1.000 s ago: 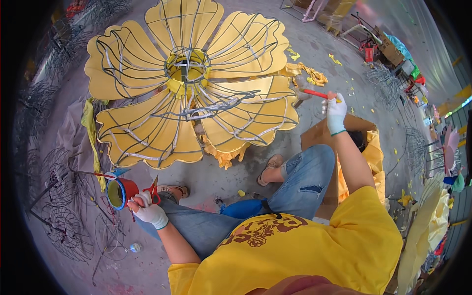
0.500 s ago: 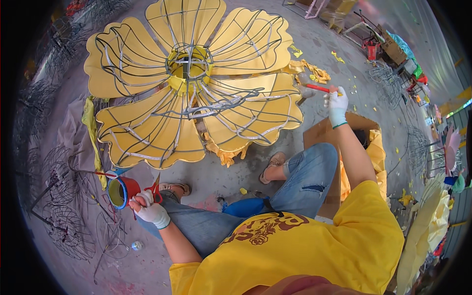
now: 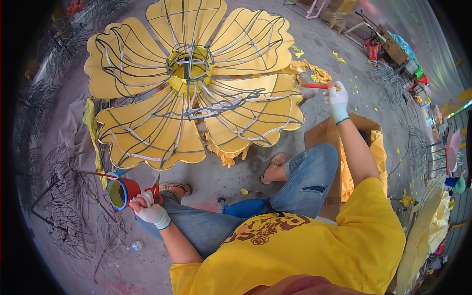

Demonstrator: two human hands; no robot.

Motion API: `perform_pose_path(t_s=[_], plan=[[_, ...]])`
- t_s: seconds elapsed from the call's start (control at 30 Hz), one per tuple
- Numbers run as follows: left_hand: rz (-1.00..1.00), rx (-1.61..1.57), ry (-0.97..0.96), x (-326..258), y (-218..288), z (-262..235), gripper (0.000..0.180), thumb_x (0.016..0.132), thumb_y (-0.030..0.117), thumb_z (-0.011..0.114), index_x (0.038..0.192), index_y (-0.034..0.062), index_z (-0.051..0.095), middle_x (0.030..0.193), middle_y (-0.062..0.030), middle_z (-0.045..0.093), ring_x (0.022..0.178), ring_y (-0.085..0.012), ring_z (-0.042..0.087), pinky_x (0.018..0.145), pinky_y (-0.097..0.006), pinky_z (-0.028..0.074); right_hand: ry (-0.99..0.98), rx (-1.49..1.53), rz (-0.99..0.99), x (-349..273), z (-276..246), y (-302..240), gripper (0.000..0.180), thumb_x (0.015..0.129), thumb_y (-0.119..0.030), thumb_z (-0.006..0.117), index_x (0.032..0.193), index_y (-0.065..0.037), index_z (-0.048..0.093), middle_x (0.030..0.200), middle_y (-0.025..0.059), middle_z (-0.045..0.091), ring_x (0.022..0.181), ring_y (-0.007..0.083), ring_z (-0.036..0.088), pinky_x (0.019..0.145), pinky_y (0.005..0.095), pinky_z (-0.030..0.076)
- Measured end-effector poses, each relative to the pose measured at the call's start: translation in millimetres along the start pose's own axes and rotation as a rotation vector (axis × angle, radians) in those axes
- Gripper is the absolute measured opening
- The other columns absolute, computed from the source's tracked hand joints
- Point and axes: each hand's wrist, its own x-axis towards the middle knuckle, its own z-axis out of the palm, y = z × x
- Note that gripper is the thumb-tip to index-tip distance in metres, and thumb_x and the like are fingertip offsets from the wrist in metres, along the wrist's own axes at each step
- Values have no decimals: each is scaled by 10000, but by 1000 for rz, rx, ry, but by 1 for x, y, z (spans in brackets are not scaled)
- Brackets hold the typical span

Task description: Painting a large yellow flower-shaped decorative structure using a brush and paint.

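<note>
A large flower-shaped wire frame [image 3: 231, 105] lies in front of me, yellow cloth on its several petals and a yellow ring in its centre. My left hand [image 3: 153, 213], in a white glove, is closed around a small red and blue pot [image 3: 130, 189]. Red-handled scissors [image 3: 156, 192] are tucked in the same hand, blades pointing away from me. My right hand [image 3: 338, 98], also gloved, grips a red-handled brush [image 3: 317, 86] just off the right petal's outer edge. The brush's tip looks blurred, and whether it touches the petal I cannot tell.
By my right knee stands an open cardboard box [image 3: 322, 132] with yellow cloth [image 3: 377, 155] in it. Dark wire frames [image 3: 64, 216] crowd the floor on the left. Yellow scraps [image 3: 319, 73] lie beyond the right petals. A small jar [image 3: 137, 245] is on the floor.
The brush in my right hand has turned from a slant to nearly level, and the hand has shifted only slightly. My left hand, the pot and the scissors stay almost in place.
</note>
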Motion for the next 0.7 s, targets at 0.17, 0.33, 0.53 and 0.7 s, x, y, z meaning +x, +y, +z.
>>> perform_pose_path(t_s=[0.17, 0.33, 0.53, 0.7], plan=[[14, 1, 12, -2, 2, 1, 481, 937, 397, 399, 553, 124, 302, 464, 28, 257, 437, -93, 211, 439, -257, 157, 27, -598, -469, 16, 38, 9, 275, 822, -290, 595, 752, -30, 539, 591, 106, 557, 490, 151, 540, 487, 324, 439], [26, -2, 43, -4, 5, -5, 476, 939, 389, 398, 555, 125, 302, 462, 28, 256, 435, -93, 207, 435, -257, 157, 11, -216, -252, 42, 40, 18, 300, 814, -328, 598, 791, -31, 558, 606, 128, 570, 530, 185, 576, 512, 339, 449], [19, 2, 43, -2, 4, -2, 475, 941, 382, 397, 556, 126, 290, 465, 27, 254, 435, -92, 206, 436, -258, 156, 66, -208, -65, 46, 50, 11, 277, 812, -313, 594, 793, -39, 557, 615, 131, 587, 582, 217, 604, 541, 341, 454], [21, 2, 37, -1, 2, 1, 476, 940, 380, 402, 557, 125, 281, 469, 28, 249, 437, -92, 201, 438, -259, 155, -11, -563, -370, 35, 50, 25, 277, 816, -312, 598, 800, -39, 555, 619, 152, 572, 593, 250, 602, 561, 357, 457]])
